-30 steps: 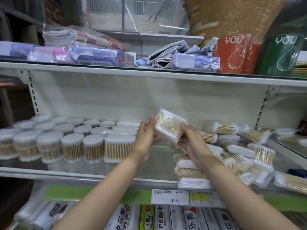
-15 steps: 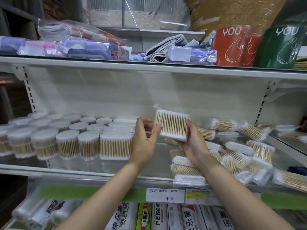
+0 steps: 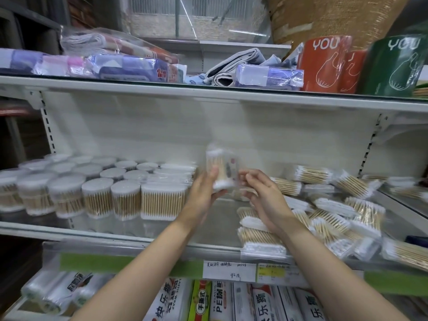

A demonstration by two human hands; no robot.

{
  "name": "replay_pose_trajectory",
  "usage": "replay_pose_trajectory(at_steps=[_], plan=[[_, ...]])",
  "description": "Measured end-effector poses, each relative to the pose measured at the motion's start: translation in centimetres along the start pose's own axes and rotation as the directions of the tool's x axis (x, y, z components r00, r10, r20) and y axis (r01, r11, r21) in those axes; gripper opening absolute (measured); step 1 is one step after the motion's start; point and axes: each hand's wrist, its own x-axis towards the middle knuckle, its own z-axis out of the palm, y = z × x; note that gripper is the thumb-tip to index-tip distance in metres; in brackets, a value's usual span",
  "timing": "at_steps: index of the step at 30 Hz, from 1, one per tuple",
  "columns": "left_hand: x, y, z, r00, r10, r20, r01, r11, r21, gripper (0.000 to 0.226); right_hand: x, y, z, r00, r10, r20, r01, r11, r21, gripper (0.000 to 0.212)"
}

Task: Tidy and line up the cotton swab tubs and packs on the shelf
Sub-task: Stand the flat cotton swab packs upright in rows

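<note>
Bare forearms: reach up from the near edge toward the shelf [image 3: 139, 239].
Left hand [image 3: 203, 195]: fingers straight, palm against the left side of the swab pack [image 3: 221, 171].
Right hand [image 3: 264, 193]: fingers loosely spread just right of the pack; contact blurred, cannot tell.
Swab pack: between the hands, above the shelf, long axis upright, swabs standing vertical.
Tubs [image 3: 97, 195]: in rows left of the hands.
Loose packs [image 3: 333, 212]: heaped right of the hands, lying at mixed angles.
</note>
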Motion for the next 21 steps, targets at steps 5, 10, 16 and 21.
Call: replay_pose_trajectory(at_steps=[5,10,16,21], plan=[[0.6,0.3,-0.2,0.987,-0.162,-0.014,0.153,0.956,-0.249,0.046,0.1,0.2,0.0,0.993,0.060,-0.103,-0.061,0.998,-0.010,0.007],[1.1,0.3,0.0,0.980,-0.195,-0.028,0.174,0.923,-0.342,0.044,0.2,0.0,0.2,0.990,0.095,-0.104,-0.095,0.995,0.008,0.004],[1.6,1.4,0.0,0.986,-0.167,0.010,0.164,0.953,-0.254,0.047,0.5,-1.2,0.3,0.991,0.120,-0.062,-0.121,0.993,0.000,0.015],[3.1,4.3,-1.3,0.999,-0.032,0.028,0.031,0.998,0.061,0.027,2.2,-3.8,0.7,0.994,0.111,-0.003,-0.105,0.932,-0.346,0.014]])
